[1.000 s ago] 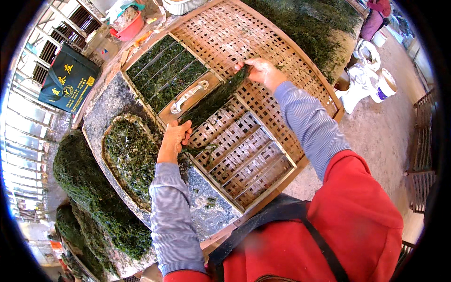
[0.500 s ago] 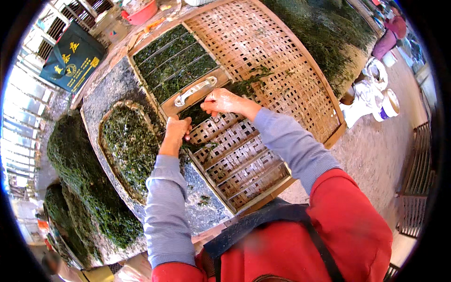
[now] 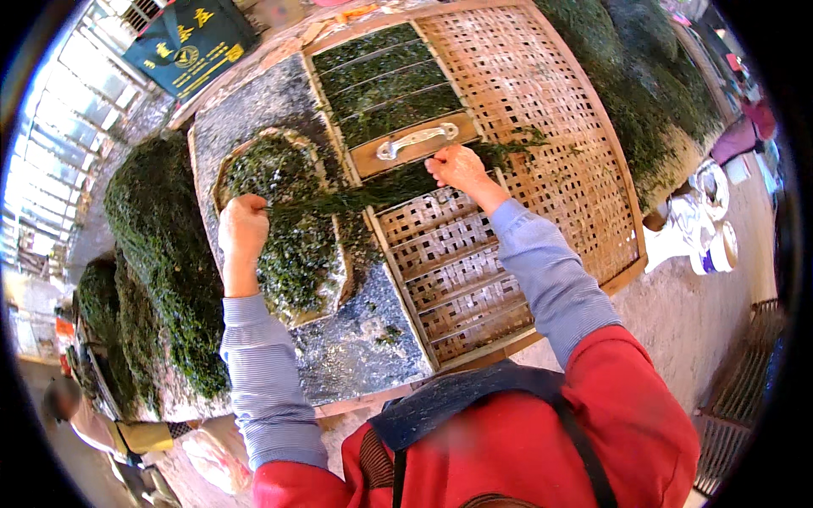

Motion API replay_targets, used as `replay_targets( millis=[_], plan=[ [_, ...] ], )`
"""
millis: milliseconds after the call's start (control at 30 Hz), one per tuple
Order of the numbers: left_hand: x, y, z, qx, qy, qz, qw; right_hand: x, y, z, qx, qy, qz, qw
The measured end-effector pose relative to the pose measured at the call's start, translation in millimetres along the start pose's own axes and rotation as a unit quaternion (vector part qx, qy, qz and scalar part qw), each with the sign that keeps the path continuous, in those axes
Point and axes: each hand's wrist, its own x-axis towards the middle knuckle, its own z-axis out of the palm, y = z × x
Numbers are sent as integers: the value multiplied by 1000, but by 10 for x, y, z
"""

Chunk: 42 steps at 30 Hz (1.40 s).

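A long bundle of dark green leafy strands (image 3: 326, 203) stretches across the slatted wooden frame's left rail. Its left end is pinched in my left hand (image 3: 243, 230), closed above the shallow basket (image 3: 340, 288) of loose green leaves (image 3: 279, 173). My right hand (image 3: 461, 172) is closed, fingertips pressed together on the strands just below a wooden board (image 3: 364, 158) with a pale handle (image 3: 417, 140). The frame (image 3: 402, 292) lies on a woven bamboo tray (image 3: 559, 110). Its far slots are packed with green leaves (image 3: 385, 76); weave shows through its near slots.
Large heaps of green plant matter (image 3: 161, 254) stand at the left and at the far right (image 3: 652, 93). A dark green printed bag (image 3: 190, 46) is at the far left. White buckets (image 3: 718, 247) stand right of the tray. A person (image 3: 93, 415) is at lower left.
My left hand has moved left, away from the frame, drawing the strands out over the basket. My right hand stays beside the board. The whole view has shifted.
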Motion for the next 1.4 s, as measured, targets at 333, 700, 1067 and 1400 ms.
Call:
replay_targets(
  millis=[333, 700, 1067, 1400],
  plan=[
    [-622, 1638, 1238, 146, -2, 224, 964, -263, -816, 18, -217, -14, -147, 965],
    [-785, 1215, 1955, 826, -6, 130, 548, -763, -1918, 1419, -279, -70, -436, 853],
    [-613, 1288, 2051, 265, -55, 196, 943, -506, -1266, 957, 417, 50, -63, 905],
    [-731, 1304, 1400, 90, -90, 165, 978, -452, -180, -265, 34, 205, 10, 978]
  ],
)
